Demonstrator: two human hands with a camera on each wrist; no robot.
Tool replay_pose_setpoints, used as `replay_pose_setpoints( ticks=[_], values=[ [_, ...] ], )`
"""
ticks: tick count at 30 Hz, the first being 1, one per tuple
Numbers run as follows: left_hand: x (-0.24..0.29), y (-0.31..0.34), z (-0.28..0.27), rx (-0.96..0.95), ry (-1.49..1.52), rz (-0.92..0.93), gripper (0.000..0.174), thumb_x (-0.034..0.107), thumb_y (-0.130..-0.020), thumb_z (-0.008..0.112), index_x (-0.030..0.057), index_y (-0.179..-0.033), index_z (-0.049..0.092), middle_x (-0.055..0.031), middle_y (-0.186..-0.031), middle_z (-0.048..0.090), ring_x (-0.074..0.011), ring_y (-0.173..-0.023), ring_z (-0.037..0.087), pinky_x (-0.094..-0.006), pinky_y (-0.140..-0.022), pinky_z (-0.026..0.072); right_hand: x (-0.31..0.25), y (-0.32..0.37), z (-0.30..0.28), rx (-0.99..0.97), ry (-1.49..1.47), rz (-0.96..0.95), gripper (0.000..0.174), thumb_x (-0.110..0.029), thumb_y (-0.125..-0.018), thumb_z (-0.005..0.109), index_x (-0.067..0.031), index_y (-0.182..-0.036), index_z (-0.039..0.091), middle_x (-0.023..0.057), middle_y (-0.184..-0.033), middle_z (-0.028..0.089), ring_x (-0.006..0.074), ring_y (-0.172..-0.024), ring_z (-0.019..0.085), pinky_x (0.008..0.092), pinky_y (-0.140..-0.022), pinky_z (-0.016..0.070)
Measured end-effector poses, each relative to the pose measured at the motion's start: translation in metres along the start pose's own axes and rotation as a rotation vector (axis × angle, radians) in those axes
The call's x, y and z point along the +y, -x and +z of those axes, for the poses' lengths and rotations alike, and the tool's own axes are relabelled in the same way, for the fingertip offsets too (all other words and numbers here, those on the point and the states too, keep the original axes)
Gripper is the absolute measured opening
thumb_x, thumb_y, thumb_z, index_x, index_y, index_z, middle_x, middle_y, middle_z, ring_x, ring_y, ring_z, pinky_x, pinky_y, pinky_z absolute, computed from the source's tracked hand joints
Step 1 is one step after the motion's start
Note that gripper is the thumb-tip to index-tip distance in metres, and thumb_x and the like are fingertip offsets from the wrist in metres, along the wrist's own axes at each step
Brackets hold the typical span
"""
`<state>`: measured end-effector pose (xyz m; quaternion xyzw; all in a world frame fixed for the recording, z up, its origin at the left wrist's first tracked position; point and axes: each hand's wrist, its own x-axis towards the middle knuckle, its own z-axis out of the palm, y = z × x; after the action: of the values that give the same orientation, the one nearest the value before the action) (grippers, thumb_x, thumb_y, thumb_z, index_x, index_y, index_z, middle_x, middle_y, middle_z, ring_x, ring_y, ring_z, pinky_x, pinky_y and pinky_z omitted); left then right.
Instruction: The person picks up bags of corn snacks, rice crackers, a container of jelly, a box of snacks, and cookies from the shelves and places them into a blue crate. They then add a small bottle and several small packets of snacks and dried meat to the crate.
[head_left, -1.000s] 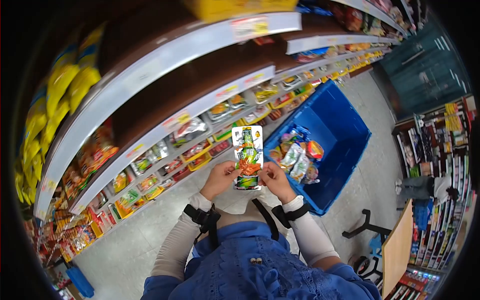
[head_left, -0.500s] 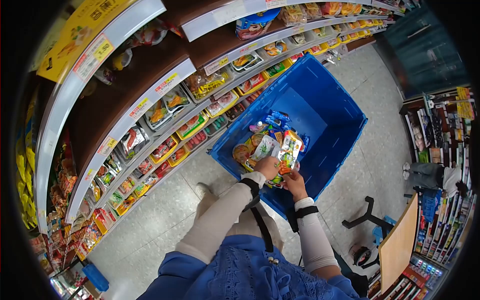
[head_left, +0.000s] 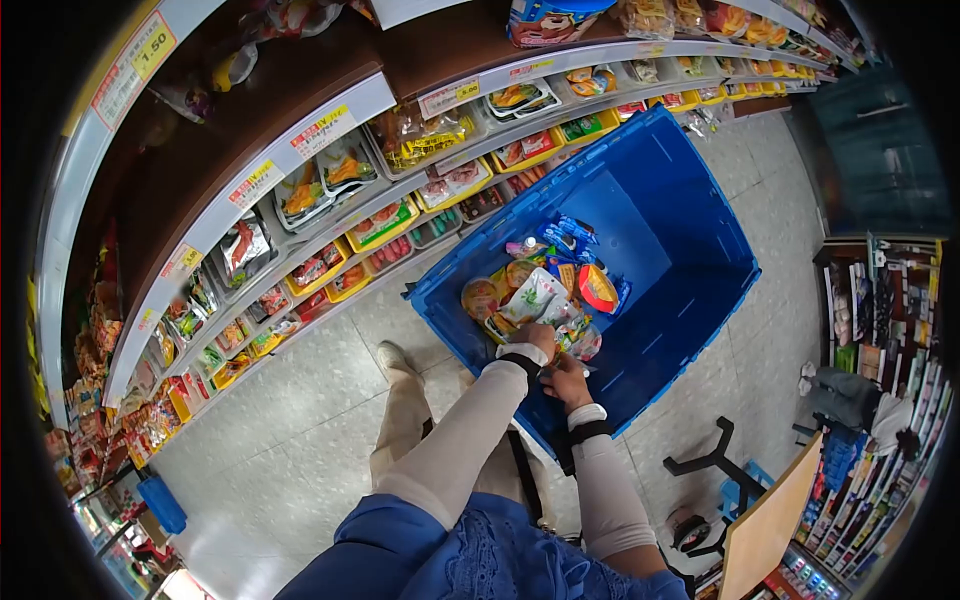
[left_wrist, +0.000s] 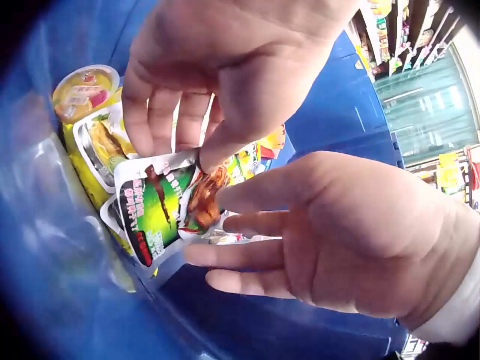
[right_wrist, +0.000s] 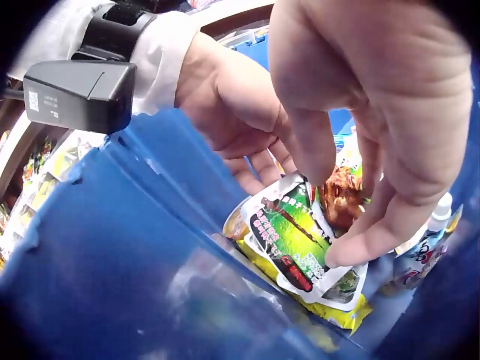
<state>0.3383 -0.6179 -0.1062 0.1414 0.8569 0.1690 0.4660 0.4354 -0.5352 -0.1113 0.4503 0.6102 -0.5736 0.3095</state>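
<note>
Both hands reach down inside the near end of a blue crate (head_left: 700, 190). Between them is a flat snack packet (left_wrist: 154, 206), white-edged with a green and black front and a picture of brown meat. My left hand (left_wrist: 232, 75) pinches its upper edge, thumb in front and fingers behind. Over the other end, my right hand (left_wrist: 345, 232) has its fingers fairly straight, thumb and fingertips at the packet's surface and edge. Under and beside the packet lie a round lidded cup (left_wrist: 86, 94) and a yellow packet (right_wrist: 337, 311). In the head view the hands mostly hide the packet.
White packets (head_left: 535, 295), blue packets (head_left: 570, 238) and a red and yellow packet (head_left: 598, 288) lie in the crate. Shelves (head_left: 320, 140) of packaged snacks run along the left. A wooden board (head_left: 770, 520) and a black-legged stand (head_left: 715, 450) are at the right.
The hands carried the packet from in front of the body rightward and down into the crate. The right hand's fingers now look looser on it. The head view has turned toward the crate.
</note>
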Motion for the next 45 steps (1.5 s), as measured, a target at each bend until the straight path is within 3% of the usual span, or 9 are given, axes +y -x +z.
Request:
replay_pose_setpoints(
  ticks=[4, 6, 11, 16, 19, 21, 27, 36, 45],
  values=[
    [-0.001, 0.0, -0.002, -0.053, -0.008, -0.037, 0.028, 0.022, -0.08, 0.048, 0.0069, -0.1, 0.059, -0.0149, -0.106, 0.057, -0.0296, -0.099, 0.054, -0.0401, -0.081, 0.0454, 0.002, -0.004, -0.001, -0.043, 0.063, -0.027, 0.033, -0.019, -0.083, 0.05, -0.0082, -0.114, 0.048, 0.0017, -0.097, 0.056, 0.0125, -0.076, 0.056, 0.0244, -0.058, 0.0454],
    [-0.008, -0.011, 0.01, 0.074, 0.072, 0.008, 0.027, 0.02, -0.069, 0.06, 0.0057, -0.092, 0.063, -0.0156, -0.098, 0.06, -0.0284, -0.091, 0.058, -0.0391, -0.077, 0.0464, 0.0, -0.001, -0.003, -0.08, 0.065, -0.018, 0.027, -0.02, -0.082, 0.05, -0.0101, -0.107, 0.052, -0.0007, -0.092, 0.057, 0.011, -0.074, 0.056, 0.0242, -0.058, 0.0458],
    [-0.008, 0.036, -0.047, 0.107, 0.211, 0.165, 0.03, 0.017, -0.067, 0.057, 0.0072, -0.095, 0.062, -0.0151, -0.094, 0.06, -0.0296, -0.091, 0.058, -0.0363, -0.075, 0.0463, -0.026, 0.026, 0.009, -0.07, -0.108, -0.221, 0.011, -0.017, -0.081, 0.054, -0.0107, -0.09, 0.056, -0.0011, -0.08, 0.061, 0.0077, -0.068, 0.059, 0.0168, -0.051, 0.0422],
    [-0.051, 0.118, -0.115, 0.407, 0.569, 0.341, 0.027, 0.015, -0.072, 0.053, 0.0077, -0.097, 0.059, -0.014, -0.087, 0.062, -0.027, -0.079, 0.06, -0.0352, -0.068, 0.0465, -0.069, 0.069, 0.048, -0.156, -0.168, -0.554, 0.022, -0.016, -0.085, 0.051, -0.0061, -0.104, 0.055, 0.0011, -0.085, 0.061, 0.0075, -0.073, 0.057, 0.0171, -0.056, 0.0431],
    [-0.119, 0.141, -0.124, 0.552, 0.859, 0.346, 0.024, 0.015, -0.075, 0.056, 0.0035, -0.096, 0.059, -0.0115, -0.079, 0.063, -0.0191, -0.071, 0.061, -0.0278, -0.064, 0.0479, -0.096, 0.096, 0.095, -0.21, -0.101, -0.684, 0.025, -0.017, -0.085, 0.051, -0.0047, -0.107, 0.054, 0.0019, -0.09, 0.06, 0.0084, -0.076, 0.057, 0.0179, -0.06, 0.0432],
    [-0.178, 0.162, -0.128, 0.875, 0.674, 0.387, 0.021, 0.012, -0.077, 0.056, 0.0022, -0.095, 0.059, -0.0106, -0.082, 0.063, -0.0165, -0.072, 0.06, -0.0262, -0.062, 0.0479, -0.111, 0.112, 0.133, -0.265, 0.025, -0.746, 0.027, -0.017, -0.085, 0.051, -0.0056, -0.11, 0.052, 0.003, -0.095, 0.06, 0.0107, -0.079, 0.057, 0.0204, -0.065, 0.0433],
    [-0.357, 0.24, -0.117, 1.422, 0.837, -0.023, 0.022, 0.011, -0.073, 0.059, 0.0077, -0.095, 0.06, -0.0096, -0.078, 0.063, -0.02, -0.068, 0.061, -0.0299, -0.06, 0.0483, -0.116, 0.146, 0.285, -0.528, 0.152, -0.791, 0.025, -0.012, -0.084, 0.051, -0.006, -0.109, 0.053, 0.0033, -0.096, 0.059, 0.012, -0.079, 0.058, 0.021, -0.065, 0.0428],
    [-0.456, 0.317, -0.143, 1.629, 0.557, -0.402, 0.042, 0.013, -0.073, 0.059, -0.0017, -0.111, 0.048, -0.0205, -0.103, 0.049, -0.0335, -0.08, 0.055, -0.037, -0.07, 0.0462, -0.132, 0.166, 0.465, -0.684, 0.299, -0.928, 0.033, -0.008, -0.083, 0.052, -0.0046, -0.116, 0.048, 0.0032, -0.104, 0.056, 0.011, -0.079, 0.059, 0.0182, -0.06, 0.0424],
    [-0.469, 0.329, -0.165, 1.42, 0.663, -0.352, 0.039, 0.014, -0.068, 0.057, -0.0026, -0.103, 0.051, -0.0263, -0.095, 0.053, -0.0416, -0.088, 0.051, -0.044, -0.075, 0.0429, -0.152, 0.167, 0.527, -0.614, 0.244, -0.73, 0.052, -0.008, -0.082, 0.053, -0.0056, -0.128, 0.032, 0.0079, -0.126, 0.041, 0.0146, -0.084, 0.059, 0.0235, -0.066, 0.0465]
  ],
)
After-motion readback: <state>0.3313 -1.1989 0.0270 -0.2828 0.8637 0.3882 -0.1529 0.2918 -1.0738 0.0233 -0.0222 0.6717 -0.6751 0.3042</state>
